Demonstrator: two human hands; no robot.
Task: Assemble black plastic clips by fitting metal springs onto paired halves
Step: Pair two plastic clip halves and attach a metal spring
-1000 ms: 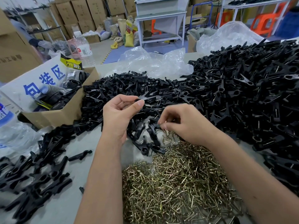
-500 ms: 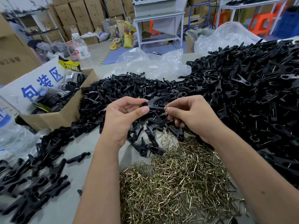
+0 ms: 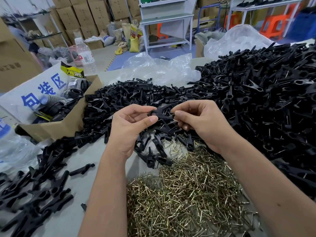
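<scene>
Above the counter (image 3: pixel 95 170), my left hand (image 3: pixel 130 124) pinches a black clip (image 3: pixel 160 112) by its ringed end between thumb and fingers (image 3: pixel 136 109), holding it in the air. My right hand (image 3: pixel 199 123) grips the clip's other end, thumb and fingers curled round it, with a thin spring (image 3: pixel 176 119) showing at the thumb tip. Whether the spring is seated I cannot tell. Below my wrists lies a heap of brass-coloured springs (image 3: pixel 188 194). Loose clip halves (image 3: pixel 136 93) spread beyond my hands, and a far larger black mound (image 3: pixel 265 100) rises at right. More clips (image 3: pixel 34 194) lie at left, near a cardboard box (image 3: pixel 56 124). Clear plastic bags (image 3: pixel 159 69) sit crumpled at the counter's far edge.
</scene>
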